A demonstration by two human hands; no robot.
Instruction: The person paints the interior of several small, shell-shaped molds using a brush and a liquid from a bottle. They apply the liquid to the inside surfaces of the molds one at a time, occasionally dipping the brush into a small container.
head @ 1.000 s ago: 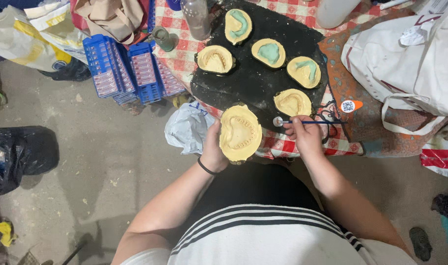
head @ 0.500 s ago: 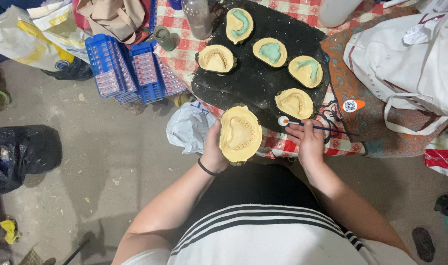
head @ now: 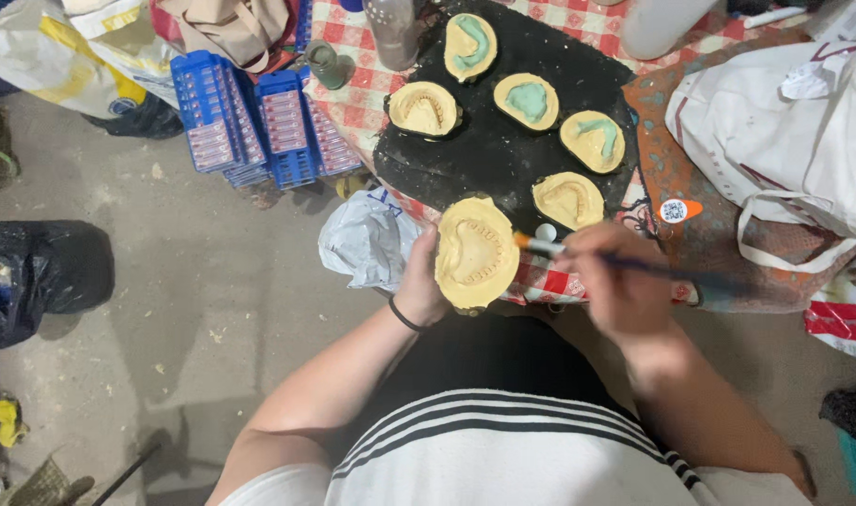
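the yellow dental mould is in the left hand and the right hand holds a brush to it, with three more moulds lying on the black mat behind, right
Not quite: the head view shows five moulds on the black mat, not three. The rest holds: the left hand grips the yellow dental mould and the right hand holds a brush to it.

- Five dental casts (head: 526,101) are laid on the black mat (head: 484,159).
- A sixth cast (head: 476,253) is held at the mat's near edge, a brush (head: 615,262) just to its right.
- Crates (head: 259,117) are stacked left of the mat; a bag (head: 784,141) is set to its right.
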